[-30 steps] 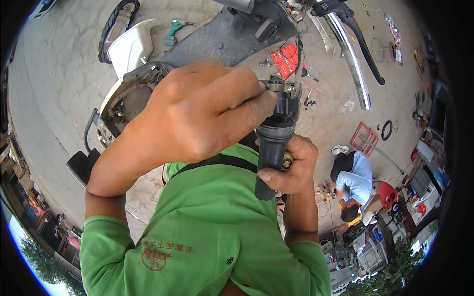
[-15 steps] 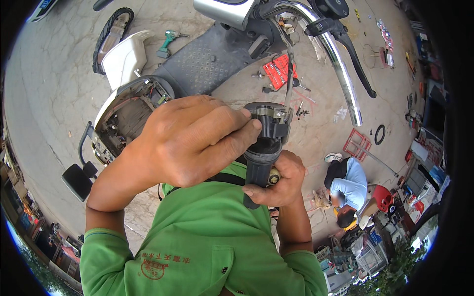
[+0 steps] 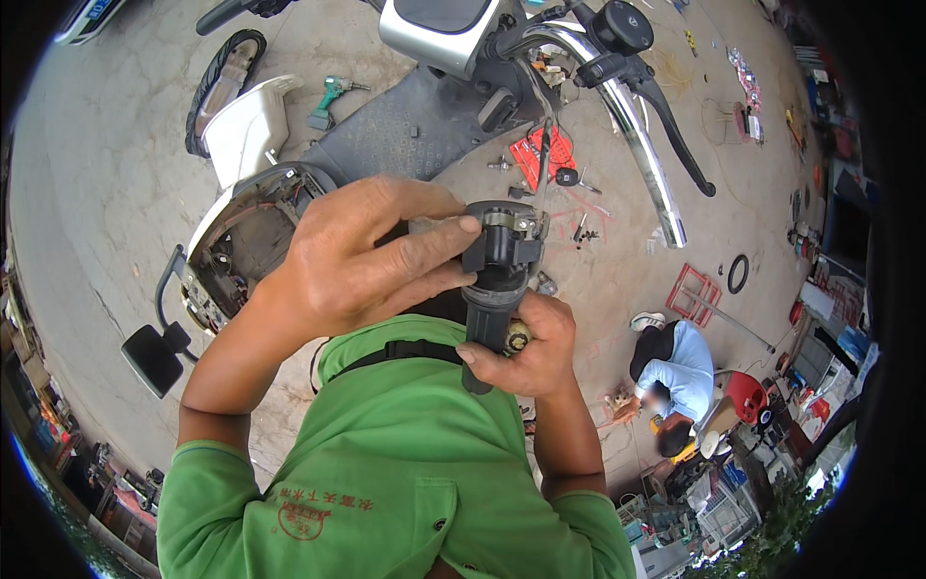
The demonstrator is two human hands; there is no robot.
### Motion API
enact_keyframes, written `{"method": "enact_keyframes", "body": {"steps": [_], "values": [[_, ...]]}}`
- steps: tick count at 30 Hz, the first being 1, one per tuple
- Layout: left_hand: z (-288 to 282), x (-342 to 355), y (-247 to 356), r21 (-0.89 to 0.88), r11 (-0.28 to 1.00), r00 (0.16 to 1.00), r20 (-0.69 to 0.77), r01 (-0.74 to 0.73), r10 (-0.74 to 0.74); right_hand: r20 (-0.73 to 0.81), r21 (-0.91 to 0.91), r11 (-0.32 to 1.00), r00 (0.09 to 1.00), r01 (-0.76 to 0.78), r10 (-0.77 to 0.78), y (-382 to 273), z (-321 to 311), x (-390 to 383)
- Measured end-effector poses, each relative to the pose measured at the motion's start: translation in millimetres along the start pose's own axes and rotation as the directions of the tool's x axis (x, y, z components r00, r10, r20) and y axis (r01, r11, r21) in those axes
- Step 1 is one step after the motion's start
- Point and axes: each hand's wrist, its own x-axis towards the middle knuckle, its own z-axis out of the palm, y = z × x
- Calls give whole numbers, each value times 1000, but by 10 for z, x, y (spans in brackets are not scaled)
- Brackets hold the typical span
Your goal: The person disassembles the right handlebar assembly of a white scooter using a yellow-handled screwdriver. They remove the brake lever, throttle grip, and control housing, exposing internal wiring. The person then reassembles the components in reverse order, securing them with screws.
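A black throttle grip [image 3: 489, 323] stands roughly upright in front of my green shirt, off the handlebar, with its open switch housing [image 3: 500, 241] at the top. My right hand [image 3: 540, 347] is closed around the grip's lower part, thumb across the front. A round tan end of some object [image 3: 518, 336] shows beside that hand; the rest of it is hidden. From the left, my left hand [image 3: 371, 256] has its bent fingers on the housing's side; its thumb is out of sight. A dark cable [image 3: 543, 164] runs from the housing up toward the bare chrome handlebar [image 3: 644, 145].
The scooter has a brake lever [image 3: 685, 150], a black footboard [image 3: 386, 125] and an opened seat compartment [image 3: 246, 246]. On the ground lie a green power drill [image 3: 331, 101] and a red tool case [image 3: 535, 154]. A person in light blue [image 3: 685, 367] crouches at the right.
The grip and both hands have shifted slightly left in view, with the left fingers a little lower on the housing. The crouching person's arm now reaches out.
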Motion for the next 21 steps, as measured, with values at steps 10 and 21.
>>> {"method": "enact_keyframes", "body": {"steps": [10,21], "values": [[606,-143,224,-851,122,691,322,511,-647,-7,15,999,1000,30,-30,95,30,-28],[738,-56,332,-950,-113,665,286,291,-690,-32,58,991,993,118,-116,-17,33,46]]}}
